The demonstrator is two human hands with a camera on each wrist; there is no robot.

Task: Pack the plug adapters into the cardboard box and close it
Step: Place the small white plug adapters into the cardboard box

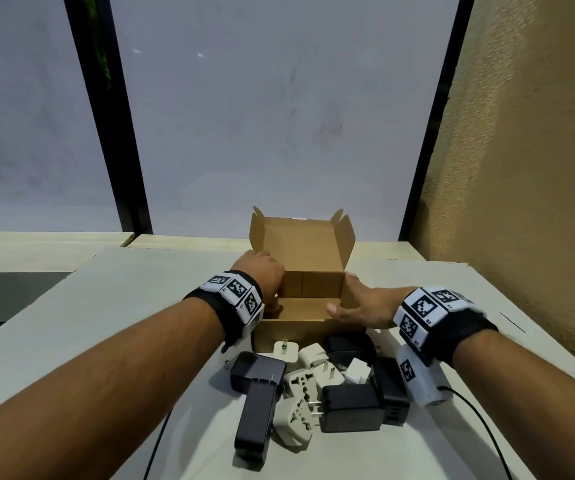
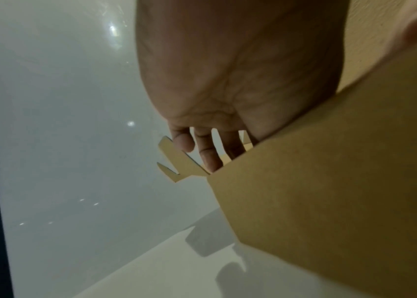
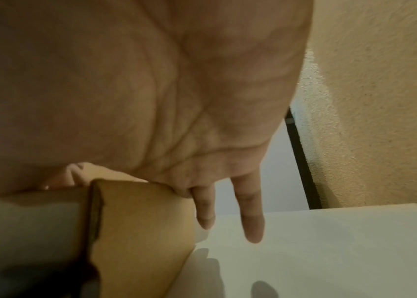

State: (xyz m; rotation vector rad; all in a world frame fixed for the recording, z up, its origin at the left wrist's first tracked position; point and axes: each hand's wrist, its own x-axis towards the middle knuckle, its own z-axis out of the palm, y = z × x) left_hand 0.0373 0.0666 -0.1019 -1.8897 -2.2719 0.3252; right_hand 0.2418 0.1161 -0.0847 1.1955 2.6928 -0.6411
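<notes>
An open brown cardboard box [image 1: 305,329] stands mid-table with its lid [image 1: 300,244] raised at the back, and the part of its inside that shows holds nothing. My left hand [image 1: 265,271] lies against the box's left wall [image 2: 329,181]. Its fingers [image 2: 210,157] reach fairly straight to the lid's side flap [image 2: 176,161], and the thumb sits at the rim. My right hand [image 1: 359,306] presses flat on the right wall [image 3: 141,221] with its fingers [image 3: 252,221] straight. Several black and white plug adapters [image 1: 314,386] lie heaped in front of the box.
The white table [image 1: 106,306] ends at a textured tan wall [image 1: 521,168] on the right and at a frosted glass panel [image 1: 279,116] with black frames behind. Thin black cables [image 1: 480,420] run from the wrist cameras over the near table.
</notes>
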